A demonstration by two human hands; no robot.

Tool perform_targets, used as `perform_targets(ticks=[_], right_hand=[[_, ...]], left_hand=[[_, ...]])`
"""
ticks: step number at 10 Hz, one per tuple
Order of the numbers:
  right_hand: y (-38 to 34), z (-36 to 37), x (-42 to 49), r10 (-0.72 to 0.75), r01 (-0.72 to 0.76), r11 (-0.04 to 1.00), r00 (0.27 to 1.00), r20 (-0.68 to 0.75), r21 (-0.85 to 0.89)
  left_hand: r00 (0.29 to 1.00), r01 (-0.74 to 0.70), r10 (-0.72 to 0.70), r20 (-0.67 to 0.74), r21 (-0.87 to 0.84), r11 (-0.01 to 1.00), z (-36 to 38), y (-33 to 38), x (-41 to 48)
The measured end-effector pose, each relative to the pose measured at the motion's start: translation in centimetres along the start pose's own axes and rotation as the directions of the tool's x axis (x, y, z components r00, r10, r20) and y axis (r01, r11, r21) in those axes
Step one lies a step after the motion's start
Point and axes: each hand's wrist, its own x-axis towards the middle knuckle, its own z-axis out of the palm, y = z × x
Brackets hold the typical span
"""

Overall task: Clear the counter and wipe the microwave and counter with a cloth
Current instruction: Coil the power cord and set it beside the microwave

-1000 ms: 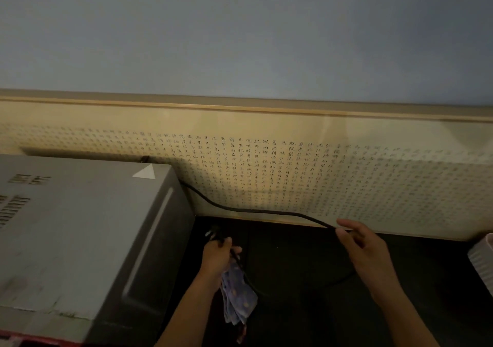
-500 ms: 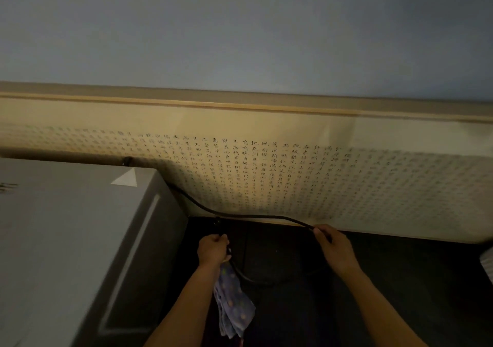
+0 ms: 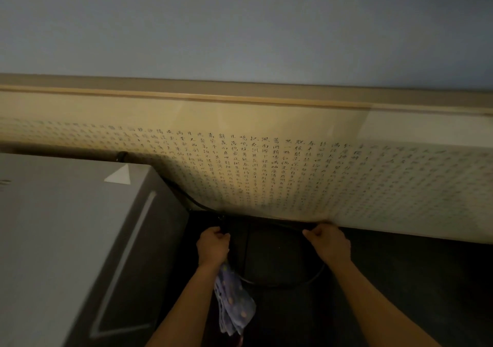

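Note:
The grey microwave [image 3: 61, 240] fills the left of the view, seen from above. A black power cord [image 3: 192, 202] runs from behind it down along the wall to the dark counter [image 3: 400, 280]. My left hand [image 3: 213, 246] is closed around the cord beside the microwave's right side and also holds a pale purple spotted cloth [image 3: 233, 304] that hangs below the wrist. My right hand [image 3: 329, 242] pinches the same cord further right, low at the foot of the framed panel. A loop of cord [image 3: 288, 284] sags on the counter between my hands.
A long framed panel of handwritten script [image 3: 266, 165] leans along the back wall above the counter, with a wooden top rail [image 3: 240, 98]. The blue-grey wall [image 3: 240, 26] rises above it. The scene is dim.
My right hand has moved left and down with the cord, to the foot of the panel. The left hand stays by the microwave. The view has shifted, and a white object at far right is gone.

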Motion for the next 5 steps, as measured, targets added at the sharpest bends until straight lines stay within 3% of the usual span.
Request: perform_targets(ticks=[1,3,5], right_hand=[[-0.4,0.7,-0.4,0.017,-0.020,0.998,0.999,-0.044,-0.063],[-0.3,1.7,-1.3,-0.028,0.025,0.999,0.993,-0.111,-0.030],[0.2,2.1,-1.8,-0.053,0.062,0.997,0.987,-0.150,0.053]], left_hand=[[0.999,-0.036,0.034,0.029,0.071,0.997,-0.5,-0.3,-0.6],[0.989,-0.131,0.121,0.088,0.108,0.986,-1.0,-0.4,-2.7],[0.957,-0.289,0.288,0.025,0.109,0.951,-1.6,-0.8,-4.5]])
